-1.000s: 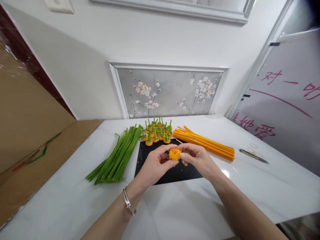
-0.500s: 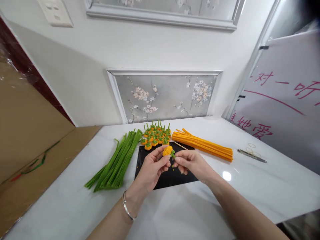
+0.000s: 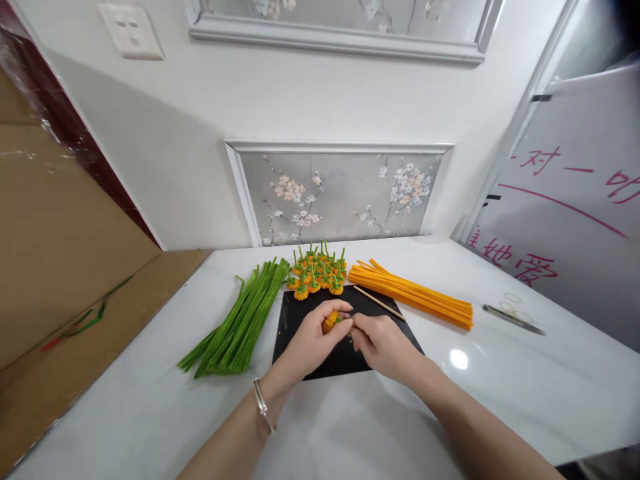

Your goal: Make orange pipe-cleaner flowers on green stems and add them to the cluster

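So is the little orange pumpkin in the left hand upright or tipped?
Tipped sideways, it seems: the little pumpkin has its green part toward the right hand, not on top. The left fingers hide some of it.

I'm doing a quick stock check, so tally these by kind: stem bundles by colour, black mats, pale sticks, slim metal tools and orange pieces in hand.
Green bundle: 1
Orange bundle: 1
Black mat: 1
Pale stick: 1
Slim metal tool: 1
Held orange piece: 1
Total: 6
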`<act>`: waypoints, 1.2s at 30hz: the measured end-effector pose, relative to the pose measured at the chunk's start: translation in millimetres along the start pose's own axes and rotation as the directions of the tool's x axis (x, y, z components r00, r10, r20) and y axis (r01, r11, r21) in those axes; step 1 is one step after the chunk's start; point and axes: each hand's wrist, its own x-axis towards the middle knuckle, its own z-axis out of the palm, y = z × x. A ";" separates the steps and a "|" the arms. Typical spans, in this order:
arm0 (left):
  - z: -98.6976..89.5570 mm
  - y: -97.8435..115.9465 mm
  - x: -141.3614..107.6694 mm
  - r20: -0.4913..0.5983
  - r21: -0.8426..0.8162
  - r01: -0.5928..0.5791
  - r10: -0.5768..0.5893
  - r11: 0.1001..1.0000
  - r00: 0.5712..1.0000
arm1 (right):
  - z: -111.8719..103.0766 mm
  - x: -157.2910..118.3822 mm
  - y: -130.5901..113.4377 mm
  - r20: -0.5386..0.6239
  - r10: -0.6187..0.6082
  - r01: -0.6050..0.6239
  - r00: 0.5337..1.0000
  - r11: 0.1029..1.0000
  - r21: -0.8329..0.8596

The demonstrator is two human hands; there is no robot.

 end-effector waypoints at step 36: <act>36.0 -15.6 -14.3 -0.083 -0.887 0.159 -0.490 0.433 0.868 | -14.7 84.9 -18.0 0.071 0.039 0.010 0.997 0.815 -0.579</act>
